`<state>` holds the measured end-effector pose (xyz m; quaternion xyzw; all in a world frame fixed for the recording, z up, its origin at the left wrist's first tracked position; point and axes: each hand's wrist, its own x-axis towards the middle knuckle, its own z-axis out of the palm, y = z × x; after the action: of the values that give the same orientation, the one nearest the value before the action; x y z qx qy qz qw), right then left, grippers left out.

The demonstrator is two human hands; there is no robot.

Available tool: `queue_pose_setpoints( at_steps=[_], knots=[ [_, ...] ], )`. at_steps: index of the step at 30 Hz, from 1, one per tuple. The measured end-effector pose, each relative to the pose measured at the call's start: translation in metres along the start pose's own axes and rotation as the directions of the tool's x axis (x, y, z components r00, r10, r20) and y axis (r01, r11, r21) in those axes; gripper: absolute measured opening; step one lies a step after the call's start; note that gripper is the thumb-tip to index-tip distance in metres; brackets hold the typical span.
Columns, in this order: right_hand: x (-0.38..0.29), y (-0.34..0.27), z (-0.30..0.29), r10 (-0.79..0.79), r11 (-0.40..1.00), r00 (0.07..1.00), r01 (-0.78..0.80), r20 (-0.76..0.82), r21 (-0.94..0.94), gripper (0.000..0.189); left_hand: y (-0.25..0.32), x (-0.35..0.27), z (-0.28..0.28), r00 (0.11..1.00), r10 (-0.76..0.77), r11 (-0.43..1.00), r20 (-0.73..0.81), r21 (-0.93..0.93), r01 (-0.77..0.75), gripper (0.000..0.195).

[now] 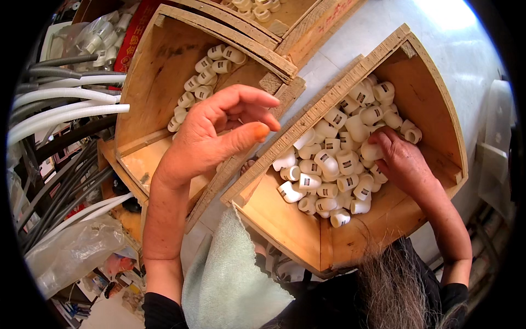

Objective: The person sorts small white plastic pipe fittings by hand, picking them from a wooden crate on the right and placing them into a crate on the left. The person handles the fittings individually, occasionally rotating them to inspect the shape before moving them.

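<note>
My right hand reaches into the right wooden crate, its fingers closed on a white plastic pipe elbow. Around it lies a loose heap of similar white elbow fittings, many with dark printed labels. My left hand is raised between the two crates with fingers curled and apart, holding nothing; its thumb tip is orange. Behind it, in the left wooden crate, white fittings lie in neat rows, partly hidden by the hand.
Another wooden crate with white fittings stands at the top. White corrugated hoses and dark tubes reach towards the left crate. A pale green cloth hangs by the right crate's near corner. Plastic bags lie at the left.
</note>
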<state>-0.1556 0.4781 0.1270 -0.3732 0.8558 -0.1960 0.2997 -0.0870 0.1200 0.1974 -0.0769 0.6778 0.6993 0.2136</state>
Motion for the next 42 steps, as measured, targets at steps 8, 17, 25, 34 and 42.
queue_pose_setpoints(
  at_steps=[8,17,25,34,42],
  knots=[
    [-0.008,0.004,-0.002,0.11,0.985,0.989,-0.096,0.098,-0.144,0.043,-0.033,-0.009,-0.046,0.973,-0.071,0.991,-0.219,0.096,0.094,0.024],
    [-0.007,-0.001,-0.005,0.163,0.96,0.983,-0.139,0.083,-0.245,0.048,-0.182,-0.002,-0.09,0.917,-0.272,0.673,-0.292,0.623,0.398,0.047],
    [-0.006,-0.007,-0.015,0.162,0.962,0.984,-0.14,0.079,-0.235,0.051,-0.19,0.017,-0.077,0.85,-0.503,0.687,-0.157,0.523,0.504,0.06],
    [-0.004,-0.012,-0.016,0.088,0.978,0.995,-0.079,0.036,-0.195,0.05,-0.196,0.016,-0.084,0.838,-0.466,0.682,-0.282,0.488,0.544,0.042],
    [0.0,-0.023,-0.024,0.019,0.984,0.999,-0.024,-0.029,-0.178,0.05,-0.137,0.005,-0.085,0.835,-0.37,0.904,-0.407,0.048,0.425,0.042]
  ],
)
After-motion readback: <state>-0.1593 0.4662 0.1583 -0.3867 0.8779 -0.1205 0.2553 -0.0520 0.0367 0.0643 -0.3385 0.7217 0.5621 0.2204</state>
